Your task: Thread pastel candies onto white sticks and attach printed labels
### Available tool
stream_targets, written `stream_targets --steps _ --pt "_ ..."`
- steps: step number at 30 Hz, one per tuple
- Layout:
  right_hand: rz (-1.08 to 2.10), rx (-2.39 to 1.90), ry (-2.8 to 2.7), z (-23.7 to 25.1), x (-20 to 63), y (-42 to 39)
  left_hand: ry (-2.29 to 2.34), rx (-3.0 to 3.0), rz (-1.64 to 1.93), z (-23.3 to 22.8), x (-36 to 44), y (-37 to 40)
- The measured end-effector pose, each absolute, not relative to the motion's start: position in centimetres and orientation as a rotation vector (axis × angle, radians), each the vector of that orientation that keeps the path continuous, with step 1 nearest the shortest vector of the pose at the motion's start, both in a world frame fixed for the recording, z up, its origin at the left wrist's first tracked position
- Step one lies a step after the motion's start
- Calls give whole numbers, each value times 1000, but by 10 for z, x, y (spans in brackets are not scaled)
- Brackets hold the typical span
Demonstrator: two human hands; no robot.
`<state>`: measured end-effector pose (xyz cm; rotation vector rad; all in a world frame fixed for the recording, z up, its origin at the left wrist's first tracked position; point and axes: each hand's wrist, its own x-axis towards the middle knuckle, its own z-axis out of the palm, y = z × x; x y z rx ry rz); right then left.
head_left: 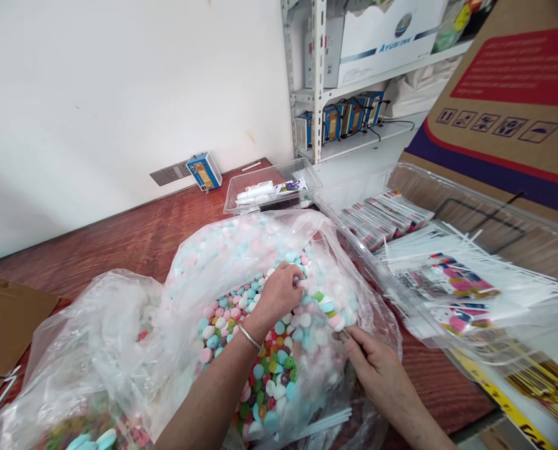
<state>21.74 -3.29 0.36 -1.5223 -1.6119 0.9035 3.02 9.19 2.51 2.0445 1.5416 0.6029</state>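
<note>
My left hand, with a bangle on the wrist, reaches into a large clear plastic bag of candies. Its fingers are pinched together, and what lies between them is hidden. Pinched in my right hand is the lower end of a candy skewer. Green gummies and pale blue, white and pink marshmallows are lined up on it, slanting toward my left hand. Loose pastel marshmallows and coloured ring gummies fill the bag beneath both hands.
Another plastic bag of candies lies at left. Behind stands a clear tray with white tubes. At right, a big clear bin holds white sticks and printed packets. A cardboard box and shelving rise beyond.
</note>
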Motion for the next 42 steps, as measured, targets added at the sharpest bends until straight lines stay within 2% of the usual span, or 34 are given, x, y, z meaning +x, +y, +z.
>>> stream_targets --steps 4,7,14,19,30,42 --pt "933 -1479 -1490 5 214 -32 1446 1750 934 34 27 60" --pt "1009 -1420 -1391 13 202 -26 1350 1504 1048 45 27 32" --pt "1207 -1277 -1264 25 172 -16 1096 1171 1031 51 23 -9" --pt "1215 -1287 -1300 27 166 -16 1020 938 1028 44 18 -15" --pt "854 -1454 -1832 23 189 -48 1207 633 1357 36 7 -3" --pt "771 -1528 -1993 21 189 -50 1247 721 1330 35 6 -6"
